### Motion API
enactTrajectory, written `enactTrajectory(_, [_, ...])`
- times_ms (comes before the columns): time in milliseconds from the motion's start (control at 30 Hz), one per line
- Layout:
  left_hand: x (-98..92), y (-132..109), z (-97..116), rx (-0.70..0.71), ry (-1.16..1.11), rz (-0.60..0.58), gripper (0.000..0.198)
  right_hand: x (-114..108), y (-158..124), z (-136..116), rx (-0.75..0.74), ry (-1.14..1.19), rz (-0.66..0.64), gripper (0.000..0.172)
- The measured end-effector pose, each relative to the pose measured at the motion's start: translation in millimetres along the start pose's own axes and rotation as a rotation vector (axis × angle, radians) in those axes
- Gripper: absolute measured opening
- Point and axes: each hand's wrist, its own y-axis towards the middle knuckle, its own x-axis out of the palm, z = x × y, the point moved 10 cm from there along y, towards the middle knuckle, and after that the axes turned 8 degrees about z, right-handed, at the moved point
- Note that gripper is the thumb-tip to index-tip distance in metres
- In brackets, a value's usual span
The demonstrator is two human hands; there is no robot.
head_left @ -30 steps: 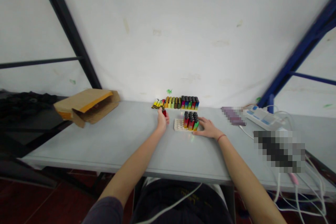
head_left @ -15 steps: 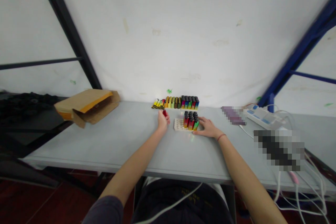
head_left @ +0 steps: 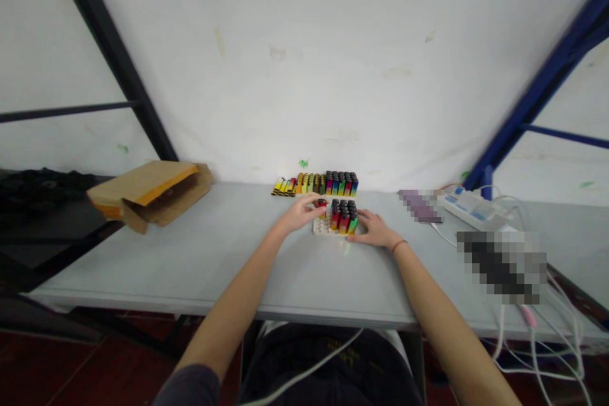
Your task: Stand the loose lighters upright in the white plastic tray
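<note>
My left hand point(head_left: 299, 215) is shut on a red lighter point(head_left: 322, 204), holding it at the fingertips just above the left end of a cream-white tray point(head_left: 322, 227). Several multicoloured lighters point(head_left: 343, 216) stand upright in the right part of the tray. My right hand point(head_left: 375, 231) rests flat against the tray's right corner, fingers apart, touching the standing lighters' side of the tray. Behind the tray, a long row of upright lighters point(head_left: 314, 184) runs along the back of the table, shading from yellow at the left to dark-topped at the right.
A grey folding table point(head_left: 214, 254) carries everything. A torn cardboard mailer point(head_left: 152, 193) lies at the back left. A power strip point(head_left: 471, 209), a pixelated flat object point(head_left: 419, 206) and white cables lie to the right. Blue and black metal frames stand behind.
My left hand has moved right with the red lighter, from beside the tray to over its left end. My right hand stays at the tray.
</note>
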Motion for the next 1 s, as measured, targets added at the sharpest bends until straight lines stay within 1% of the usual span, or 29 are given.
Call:
enactTrajectory(100, [15.6, -6.9, -1.5, -0.037, 0.025, -0.078, 0.021, 0.4, -0.1, 0.7, 0.002, 0.002, -0.004, 0.094])
enactTrajectory(233, [28.8, -13.2, -5.2, -0.047, 0.08, -0.079, 0.023, 0.1, -0.1, 0.2, -0.009, 0.003, 0.007, 0.091])
enactTrajectory(300, [31.1, -14.1, -5.5, -0.008, 0.123, -0.066, 0.023, 0.0, -0.2, 0.0, -0.012, -0.004, 0.008, 0.091])
enactTrajectory(433, [29.5, -13.4, -7.1, 0.086, 0.214, -0.044, 0.023, 0.2, -0.2, -0.1, -0.015, -0.006, 0.007, 0.091])
enactTrajectory(533, [31.6, -13.3, -15.2, 0.073, 0.242, -0.088, 0.033, 0.5, 0.2, 1.0, -0.009, -0.005, 0.01, 0.092])
enactTrajectory(600, [35.8, -14.4, -17.7, 0.084, 0.279, -0.139, 0.035, 0.8, 0.3, 0.9, -0.011, -0.004, 0.01, 0.093])
enactTrajectory(667, [39.0, -15.9, -14.1, 0.147, 0.338, -0.164, 0.031, 1.0, 0.2, 0.4, -0.014, -0.009, 0.006, 0.093])
enactTrajectory(733, [39.5, -17.3, -7.1, 0.234, 0.4, -0.148, 0.03, 0.8, 0.0, 0.4, -0.009, -0.013, 0.002, 0.093])
enactTrajectory(800, [35.7, -17.1, -1.2, 0.306, 0.451, -0.099, 0.033, 0.6, -0.3, 0.3, -0.001, -0.016, -0.003, 0.094])
enactTrajectory(867, [23.9, -12.4, 0.7, 0.346, 0.496, -0.013, 0.032, 0.2, -0.5, -0.1, 0.006, -0.015, -0.006, 0.096])
enactTrajectory(933, [-0.5, -1.8, -3.0, 0.339, 0.555, 0.127, 0.028, -0.7, -0.5, -0.7, 0.009, -0.012, 0.0, 0.098])
enactTrajectory(1000, [-35.6, 12.5, -13.3, 0.276, 0.644, 0.297, 0.028, -1.5, -0.4, -1.1, 0.008, -0.006, 0.011, 0.097])
